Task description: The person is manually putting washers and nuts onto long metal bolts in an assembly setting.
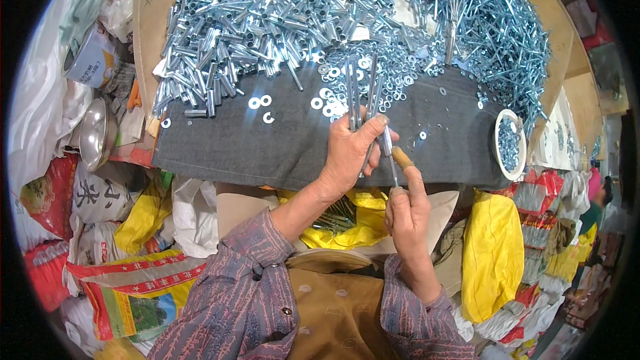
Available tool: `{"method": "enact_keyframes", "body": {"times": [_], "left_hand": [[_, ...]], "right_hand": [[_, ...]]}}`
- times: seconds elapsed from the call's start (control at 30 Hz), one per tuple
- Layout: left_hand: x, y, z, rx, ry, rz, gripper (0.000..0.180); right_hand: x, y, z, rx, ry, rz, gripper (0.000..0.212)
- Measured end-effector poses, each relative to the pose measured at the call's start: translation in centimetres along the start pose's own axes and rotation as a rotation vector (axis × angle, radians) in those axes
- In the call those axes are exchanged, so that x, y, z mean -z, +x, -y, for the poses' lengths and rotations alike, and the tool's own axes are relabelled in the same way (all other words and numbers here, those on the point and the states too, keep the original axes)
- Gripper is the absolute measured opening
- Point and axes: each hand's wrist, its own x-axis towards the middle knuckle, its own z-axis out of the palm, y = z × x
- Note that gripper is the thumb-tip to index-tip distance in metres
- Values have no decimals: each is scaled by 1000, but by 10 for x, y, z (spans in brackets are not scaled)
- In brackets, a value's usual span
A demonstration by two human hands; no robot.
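Left hand: [353, 143] fingers closed around a bunch of slender metal pieces [353, 97], which point away from the body over the dark cloth [267, 150].
Right hand: [408, 217] thumb tip at the lower end of a thin metal rod [394, 175]; forefinger, in a brown finger cot [402, 157], reaches beside a short sleeve [387, 143]. Those two tips stand apart; how firmly they press I cannot tell.
Rod and sleeve: in line between the hands, near the cloth's front edge.
Loose stock: tube pile [227, 33] far left, thin-rod pile [493, 47] far right, flat washers [255, 103] between.
Step in hand: seemingly, fitting rod and sleeve together.
Next move: calls for keeping both aligned while the left grip stays firm.
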Motion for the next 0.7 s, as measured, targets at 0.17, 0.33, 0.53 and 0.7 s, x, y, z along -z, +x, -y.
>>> {"method": "enact_keyframes", "body": {"times": [0.17, 0.33, 0.53, 0.7], "left_hand": [[2, 2, 3, -33, 13, 2, 20], [0, 1, -1, 19, -36, -17, 18], [7, 5, 0, 130, -352, 22, 17], [10, 6, -2, 179, -453, 41, 18]], "right_hand": [[0, 4, 3, 134, -239, 7, 45], [-1, 4, 8, -24, 12, 54, 46], [-10, 7, -3, 8, 137, 72, 47], [-15, 7, -11, 9, 179, 27, 45]]}}
